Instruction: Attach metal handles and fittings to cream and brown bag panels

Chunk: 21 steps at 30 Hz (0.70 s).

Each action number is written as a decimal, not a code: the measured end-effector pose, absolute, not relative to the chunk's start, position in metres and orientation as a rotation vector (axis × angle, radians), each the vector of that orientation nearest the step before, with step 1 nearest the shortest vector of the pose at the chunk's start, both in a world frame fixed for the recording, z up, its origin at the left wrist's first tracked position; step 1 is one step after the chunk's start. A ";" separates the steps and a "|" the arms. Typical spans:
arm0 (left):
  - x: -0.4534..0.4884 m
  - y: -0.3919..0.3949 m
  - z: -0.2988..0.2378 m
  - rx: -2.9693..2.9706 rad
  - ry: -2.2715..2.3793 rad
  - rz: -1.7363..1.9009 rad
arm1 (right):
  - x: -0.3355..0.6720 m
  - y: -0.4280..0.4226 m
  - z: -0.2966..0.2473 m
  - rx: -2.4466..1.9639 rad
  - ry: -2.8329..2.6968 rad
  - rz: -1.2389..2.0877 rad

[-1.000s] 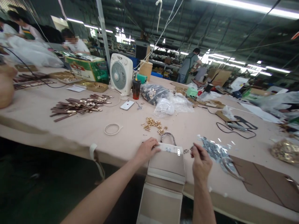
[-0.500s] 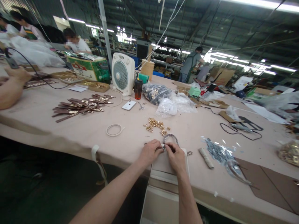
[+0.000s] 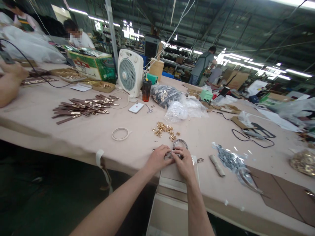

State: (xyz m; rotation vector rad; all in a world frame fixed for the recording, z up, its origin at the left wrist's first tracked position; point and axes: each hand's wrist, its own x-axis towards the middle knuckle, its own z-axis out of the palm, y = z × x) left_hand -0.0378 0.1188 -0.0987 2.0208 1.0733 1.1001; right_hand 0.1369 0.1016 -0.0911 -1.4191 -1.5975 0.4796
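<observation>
My left hand [image 3: 159,158] and my right hand [image 3: 184,161] meet at the table's near edge, fingers pinched together. What they hold between the fingertips is small and mostly hidden; a dark, shiny bit shows there. Under my wrists lies a cream, bag-like piece [image 3: 169,209] that hangs over the edge toward me. Just beyond my fingers rests a dark coiled ring [image 3: 182,143]. A small metal clasp [image 3: 200,160] is to the right of my right hand. Past the coil lies a pile of gold hardware [image 3: 163,128].
Brown straps with buckles [image 3: 83,107], a cream tape roll [image 3: 120,134], a phone [image 3: 136,107], a fan [image 3: 129,73] and a dark cup [image 3: 146,90] stand left and back. Right are a grey roll [image 3: 217,166], grey pieces [image 3: 228,159] and brown sheets [image 3: 278,193]. A co-worker's hand [image 3: 13,75] is far left.
My fingers have shifted around the small piece, and the right hand's fingers now reach over it more. The view has tilted slightly.
</observation>
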 end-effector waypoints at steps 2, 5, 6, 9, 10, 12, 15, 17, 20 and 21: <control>-0.038 0.118 -0.098 2.019 1.075 1.098 | 0.135 0.104 -0.095 -1.434 -1.633 0.420; -0.038 0.118 -0.097 2.013 1.081 1.090 | 0.134 0.106 -0.100 -1.465 -1.663 0.332; -0.038 0.118 -0.097 2.011 1.084 1.086 | 0.133 0.106 -0.101 -1.479 -1.670 0.311; -0.039 0.119 -0.098 2.009 1.094 1.077 | 0.132 0.107 -0.101 -1.508 -1.685 0.273; -0.039 0.119 -0.098 2.010 1.095 1.075 | 0.132 0.107 -0.101 -1.509 -1.693 0.266; -0.039 0.120 -0.098 2.010 1.097 1.078 | 0.132 0.107 -0.099 -1.502 -1.708 0.260; -0.038 0.119 -0.097 2.014 1.091 1.082 | 0.133 0.107 -0.097 -1.484 -1.729 0.259; -0.038 0.119 -0.097 2.013 1.093 1.081 | 0.134 0.106 -0.097 -1.473 -1.738 0.251; -0.037 0.118 -0.098 2.016 1.091 1.071 | 0.135 0.105 -0.097 -1.457 -1.739 0.255; -0.037 0.117 -0.098 2.019 1.086 1.069 | 0.135 0.104 -0.097 -1.453 -1.735 0.263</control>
